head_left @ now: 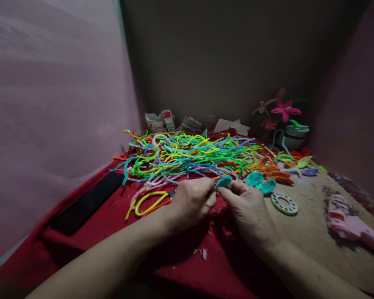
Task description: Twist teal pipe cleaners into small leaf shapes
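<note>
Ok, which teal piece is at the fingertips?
The leftmost teal piece, between the left hand and right hand; the other teal pieces sit farther right, past the right hand's knuckles.

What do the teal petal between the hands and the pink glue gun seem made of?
Teal petal: probably fuzzy chenille stem, judging by its matte, soft-edged surface. Pink glue gun: likely hard moulded plastic, given its smooth, even colour and faint sheen.
</note>
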`<state>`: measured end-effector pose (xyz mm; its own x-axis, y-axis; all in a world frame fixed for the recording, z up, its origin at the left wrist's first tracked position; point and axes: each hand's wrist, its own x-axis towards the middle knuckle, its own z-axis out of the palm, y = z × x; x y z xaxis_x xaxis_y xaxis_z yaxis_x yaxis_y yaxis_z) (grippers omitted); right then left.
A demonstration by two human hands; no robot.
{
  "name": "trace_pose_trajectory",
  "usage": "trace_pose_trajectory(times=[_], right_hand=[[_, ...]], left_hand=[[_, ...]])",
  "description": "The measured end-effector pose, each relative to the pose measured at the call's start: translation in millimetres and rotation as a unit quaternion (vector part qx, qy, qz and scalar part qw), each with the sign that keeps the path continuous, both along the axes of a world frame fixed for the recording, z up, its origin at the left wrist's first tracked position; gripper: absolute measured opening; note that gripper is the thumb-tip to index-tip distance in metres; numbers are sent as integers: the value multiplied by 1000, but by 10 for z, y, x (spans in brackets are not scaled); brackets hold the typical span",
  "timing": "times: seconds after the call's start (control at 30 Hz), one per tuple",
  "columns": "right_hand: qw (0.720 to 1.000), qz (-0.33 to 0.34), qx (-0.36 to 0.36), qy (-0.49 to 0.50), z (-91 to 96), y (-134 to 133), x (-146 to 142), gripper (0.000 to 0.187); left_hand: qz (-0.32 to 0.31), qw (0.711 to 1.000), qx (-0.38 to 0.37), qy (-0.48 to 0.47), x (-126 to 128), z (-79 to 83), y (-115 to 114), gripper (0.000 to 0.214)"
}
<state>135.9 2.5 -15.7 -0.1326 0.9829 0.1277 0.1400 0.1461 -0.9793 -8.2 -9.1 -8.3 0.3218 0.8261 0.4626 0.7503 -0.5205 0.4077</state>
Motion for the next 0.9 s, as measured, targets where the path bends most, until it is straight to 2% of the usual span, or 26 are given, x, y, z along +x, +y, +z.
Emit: trace_pose_trajectory(times=[0.03, 0.1, 0.17, 0.23, 0.3, 0.37, 0.4, 0.43, 0.5, 0.57, 0.67, 0.7, 0.73, 0.77, 0.8, 0.9], right_hand=[[1000, 0, 0, -5, -3, 2, -1, 27], [1000, 4, -14, -5, -20, 16, -5, 24], [999, 3, -44, 10, -51, 35, -11, 24], [994, 10, -88, 65, -87, 56, -19, 26], [983, 29, -128, 130, -110, 76, -21, 27], [972, 39, -152, 173, -110, 93, -17, 27], [969, 42, -160, 184, -101, 100, -14, 26], [966, 46, -165, 194, -88, 104, -11, 25], [958, 65, -171, 220, -53, 103, -8, 26], [956, 96, -162, 226, -16, 89, -11, 24], [960, 147, -140, 192, 20, 56, -19, 17], [964, 153, -123, 179, 23, 47, -18, 16], [970, 151, -100, 161, 21, 40, -17, 16], [978, 138, -73, 138, 15, 36, -13, 16], [985, 120, -45, 112, 7, 36, -9, 16], [994, 88, -6, 59, -17, 48, 9, 12]], left_hand=[[0, 991, 102, 91, 16, -20, -21, 18], [-3, 943, 244, 227, 36, -41, -57, 22], [-5, 910, 300, 288, 42, -43, -75, 23], [-10, 910, 298, 287, 35, -35, -65, 21], [-1, 946, 238, 220, 15, -23, -25, 18], [7, 990, 118, 82, -22, -1, 34, 13], [10, 999, 39, -3, -47, 14, 66, 13], [13, 995, -46, -85, -75, 29, 95, 14], [10, 951, -208, -229, -134, 57, 140, 13], [-23, 874, -356, -329, -188, 70, 160, 21], [-139, 758, -517, -374, -236, 66, 153, 39], [-169, 734, -546, -367, -240, 65, 143, 39], [-184, 725, -559, -357, -237, 69, 131, 38], [-185, 731, -558, -345, -228, 77, 117, 35], [-175, 752, -544, -329, -213, 90, 100, 31], [-102, 835, -461, -282, -150, 147, 46, 28]])
